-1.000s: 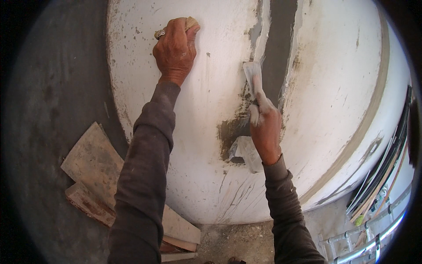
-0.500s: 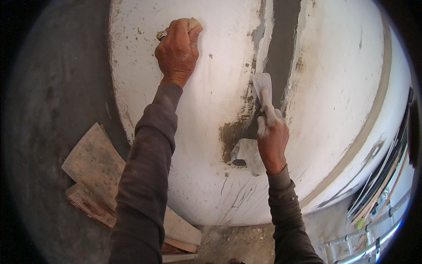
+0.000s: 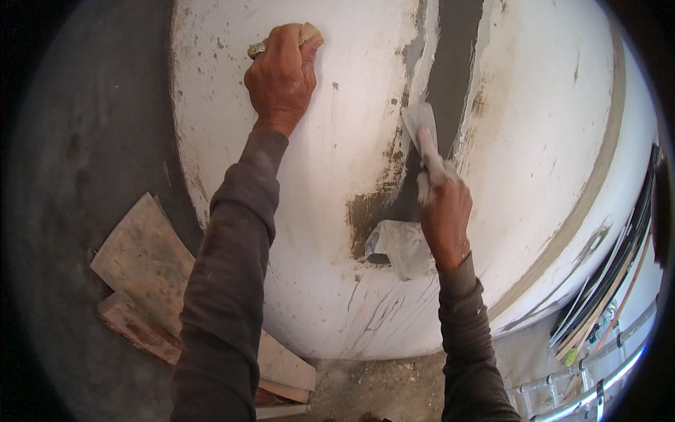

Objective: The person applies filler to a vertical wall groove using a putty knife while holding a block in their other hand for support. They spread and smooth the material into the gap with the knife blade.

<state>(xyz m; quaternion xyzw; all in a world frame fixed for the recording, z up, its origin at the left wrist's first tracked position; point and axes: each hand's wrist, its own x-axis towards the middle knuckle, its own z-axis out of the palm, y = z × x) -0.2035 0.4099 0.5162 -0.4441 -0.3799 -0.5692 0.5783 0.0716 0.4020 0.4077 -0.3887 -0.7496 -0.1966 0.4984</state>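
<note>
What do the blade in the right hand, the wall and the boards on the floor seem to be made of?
Blade: probably thin metal, dulled by grey smears.
Wall: white plaster or putty, matte and streaked; the grey channel looks like cement mortar.
Boards: likely wood, flat, brownish, stained with dried mortar.

Left hand [image 3: 281,74] rests on the wall [image 3: 337,141], upper left. Right hand [image 3: 443,211] presses a putty knife [image 3: 420,126] into the groove [image 3: 453,63]. Boards [image 3: 144,260] lie on the floor [image 3: 70,211], lower left.
</note>
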